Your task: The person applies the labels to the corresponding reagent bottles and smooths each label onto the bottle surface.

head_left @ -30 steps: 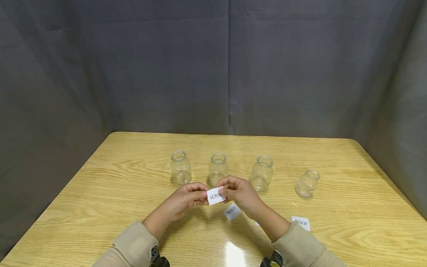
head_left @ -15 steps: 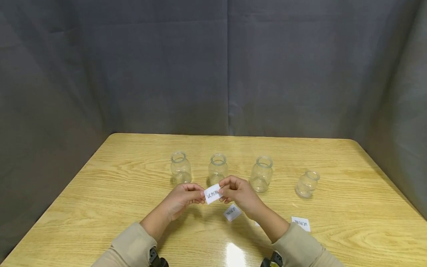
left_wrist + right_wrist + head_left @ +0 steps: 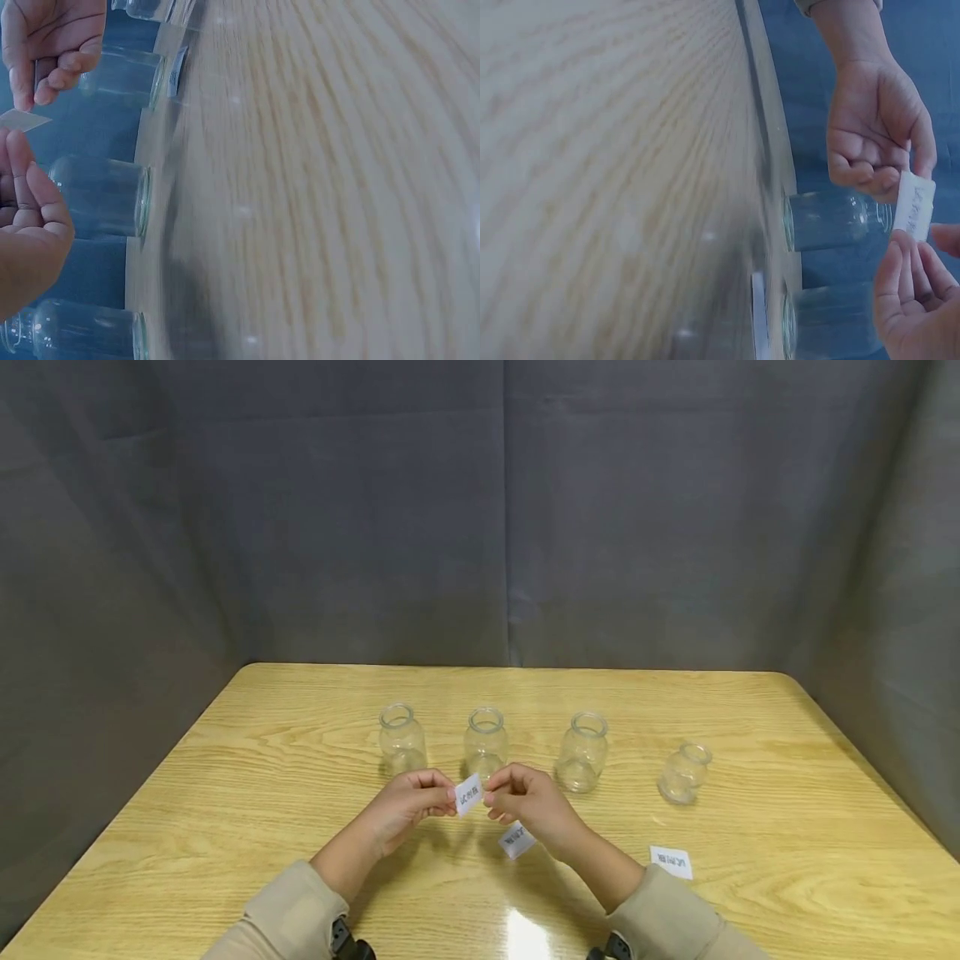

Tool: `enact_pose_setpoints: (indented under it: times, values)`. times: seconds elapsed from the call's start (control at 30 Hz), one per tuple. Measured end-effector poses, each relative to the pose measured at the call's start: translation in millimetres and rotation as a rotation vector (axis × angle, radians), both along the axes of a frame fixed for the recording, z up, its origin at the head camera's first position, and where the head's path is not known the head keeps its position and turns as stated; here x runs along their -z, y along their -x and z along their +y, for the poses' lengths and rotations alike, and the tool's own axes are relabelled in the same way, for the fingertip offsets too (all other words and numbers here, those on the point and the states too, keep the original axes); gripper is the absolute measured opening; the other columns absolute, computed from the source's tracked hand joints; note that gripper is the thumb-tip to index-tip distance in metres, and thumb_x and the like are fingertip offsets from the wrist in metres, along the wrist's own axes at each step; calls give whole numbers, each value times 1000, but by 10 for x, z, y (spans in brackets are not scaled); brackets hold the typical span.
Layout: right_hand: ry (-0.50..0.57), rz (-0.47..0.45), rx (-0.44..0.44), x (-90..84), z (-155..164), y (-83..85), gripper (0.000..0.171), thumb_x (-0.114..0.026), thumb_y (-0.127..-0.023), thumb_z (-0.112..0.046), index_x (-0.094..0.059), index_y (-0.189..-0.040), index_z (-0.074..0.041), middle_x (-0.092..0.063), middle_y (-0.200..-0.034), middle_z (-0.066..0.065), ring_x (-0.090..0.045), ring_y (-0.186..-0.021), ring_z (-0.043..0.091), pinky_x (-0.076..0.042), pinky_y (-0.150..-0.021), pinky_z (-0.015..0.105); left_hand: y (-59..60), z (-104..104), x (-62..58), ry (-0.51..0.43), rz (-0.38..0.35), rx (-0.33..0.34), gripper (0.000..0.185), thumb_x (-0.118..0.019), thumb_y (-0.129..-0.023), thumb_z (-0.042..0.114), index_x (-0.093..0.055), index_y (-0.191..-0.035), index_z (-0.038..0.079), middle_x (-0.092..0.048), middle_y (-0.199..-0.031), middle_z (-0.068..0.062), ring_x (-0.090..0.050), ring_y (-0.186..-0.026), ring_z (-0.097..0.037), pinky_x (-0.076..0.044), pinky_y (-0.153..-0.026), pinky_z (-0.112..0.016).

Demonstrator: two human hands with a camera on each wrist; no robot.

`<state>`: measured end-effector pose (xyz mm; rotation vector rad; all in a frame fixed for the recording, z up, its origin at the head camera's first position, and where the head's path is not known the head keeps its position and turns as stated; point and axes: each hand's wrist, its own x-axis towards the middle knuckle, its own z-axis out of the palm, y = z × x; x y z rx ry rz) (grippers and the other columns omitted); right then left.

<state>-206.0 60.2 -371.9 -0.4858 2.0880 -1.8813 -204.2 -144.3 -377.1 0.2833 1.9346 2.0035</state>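
Note:
A small white paper label [image 3: 468, 794] with printed characters is held up between the two hands, above the table. My left hand [image 3: 408, 806] pinches its left edge between thumb and fingers. At the opposite edge are the thumb and fingertips of my right hand [image 3: 536, 806], which seem to pinch just the border. In the right wrist view the label [image 3: 913, 206] spans the gap from one hand to the other. Below my right hand, a second label [image 3: 516, 841] lies on the table, partly covered. Another label [image 3: 671, 862] lies near the right forearm.
Behind the hands stand a left glass jar [image 3: 402, 743], a middle jar [image 3: 486, 739] and a right jar [image 3: 582, 752], all uncapped. A smaller jar [image 3: 685, 772] stands farther right. Grey cloth [image 3: 375, 527] surrounds the wooden table [image 3: 300, 718].
The held label has turned and looks narrower. My right thumb, earlier lying over its face, is now at its right edge. The left hand keeps its pinch; the head view has shifted slightly.

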Motion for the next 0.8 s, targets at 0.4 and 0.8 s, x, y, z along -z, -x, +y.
enact_pose_setpoints:
  times: [0.4, 0.8]
  values:
    - [-45, 29, -39, -60, -108, -38, 26, -65, -81, -6, -54, -100, 7, -60, -85, 6, -54, -75, 13, -48, -72, 31, 25, 80, -12, 2, -9, 57, 14, -56, -85, 8, -59, -75, 17, -61, -75, 8, -57, -77, -9, -44, -82, -29]
    - [-58, 31, -51, -50, -125, -68, 24, -64, -81, -3, -53, -100, 7, -58, -85, 7, -54, -76, 13, -47, -72, 26, 21, 63, 21, 23, 27, 127, 12, -54, -87, 8, -58, -79, 16, -62, -78, 7, -57, -79, -10, -44, -83, -32]
